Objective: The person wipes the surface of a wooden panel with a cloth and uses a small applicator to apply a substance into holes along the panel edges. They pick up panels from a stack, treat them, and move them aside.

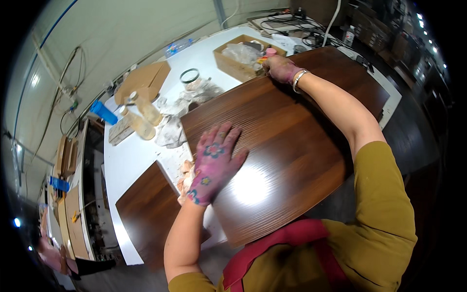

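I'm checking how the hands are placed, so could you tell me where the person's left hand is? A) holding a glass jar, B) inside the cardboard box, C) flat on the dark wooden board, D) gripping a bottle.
C: the left hand lies palm down with fingers spread on the dark wooden board, while the right hand reaches the board's far edge by the cardboard box.

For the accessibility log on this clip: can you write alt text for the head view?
Seen from above, a person's stained left hand lies flat on a dark brown wooden panel on a white table, while the right hand reaches to the panel's far edge beside an open cardboard box. Plastic bottles, a glass jar and crumpled plastic lie to the left.
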`<state>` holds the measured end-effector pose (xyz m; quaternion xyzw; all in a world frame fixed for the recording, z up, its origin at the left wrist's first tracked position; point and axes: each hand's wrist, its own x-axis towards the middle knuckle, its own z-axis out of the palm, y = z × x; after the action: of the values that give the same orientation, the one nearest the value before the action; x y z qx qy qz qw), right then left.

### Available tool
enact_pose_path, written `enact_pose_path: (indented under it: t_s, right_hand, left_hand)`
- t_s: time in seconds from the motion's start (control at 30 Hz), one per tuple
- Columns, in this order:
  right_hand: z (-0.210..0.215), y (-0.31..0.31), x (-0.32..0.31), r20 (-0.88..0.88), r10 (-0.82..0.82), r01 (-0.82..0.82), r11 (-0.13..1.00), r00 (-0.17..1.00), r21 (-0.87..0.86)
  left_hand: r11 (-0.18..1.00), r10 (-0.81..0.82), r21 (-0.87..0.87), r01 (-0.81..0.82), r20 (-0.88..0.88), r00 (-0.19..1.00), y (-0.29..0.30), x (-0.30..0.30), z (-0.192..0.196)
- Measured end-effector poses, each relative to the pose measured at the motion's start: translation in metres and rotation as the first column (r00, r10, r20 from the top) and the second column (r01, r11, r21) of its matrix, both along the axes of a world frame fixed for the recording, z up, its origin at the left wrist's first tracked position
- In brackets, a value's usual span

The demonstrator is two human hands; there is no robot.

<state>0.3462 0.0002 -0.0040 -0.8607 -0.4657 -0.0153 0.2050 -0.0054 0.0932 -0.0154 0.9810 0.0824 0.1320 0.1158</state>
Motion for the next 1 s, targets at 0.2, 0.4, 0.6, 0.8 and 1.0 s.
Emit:
enact_pose_path:
  t_s: [0.2, 0.4, 0.6, 0.8, 1.0]
  right_hand:
    - [0.000, -0.035, 0.029, -0.247, -0.142, 0.190, 0.965, 0.959, 0.181]
    - [-0.017, -0.030, 0.031, -0.294, -0.163, 0.186, 0.981, 0.942, 0.053]
    - [-0.003, -0.045, 0.028, -0.381, -0.180, 0.193, 0.981, 0.907, -0.004]
    - [0.004, -0.068, -0.004, -0.385, -0.181, 0.214, 0.976, 0.905, 0.044]
    - [0.014, -0.147, -0.056, -0.433, -0.150, 0.143, 0.988, 0.889, -0.049]
  left_hand:
    - [1.000, 0.006, 0.022, -0.005, -0.030, 1.000, -0.001, 0.004, 0.004]
    - [1.000, 0.010, 0.020, -0.009, -0.049, 0.999, -0.005, 0.010, 0.006]
    - [0.999, 0.014, 0.041, -0.012, -0.047, 0.999, -0.007, 0.009, 0.005]
    - [0.998, 0.011, 0.058, -0.008, -0.050, 0.999, -0.006, 0.013, 0.002]
    - [0.996, 0.032, 0.084, -0.027, -0.055, 0.998, -0.007, 0.011, 0.001]
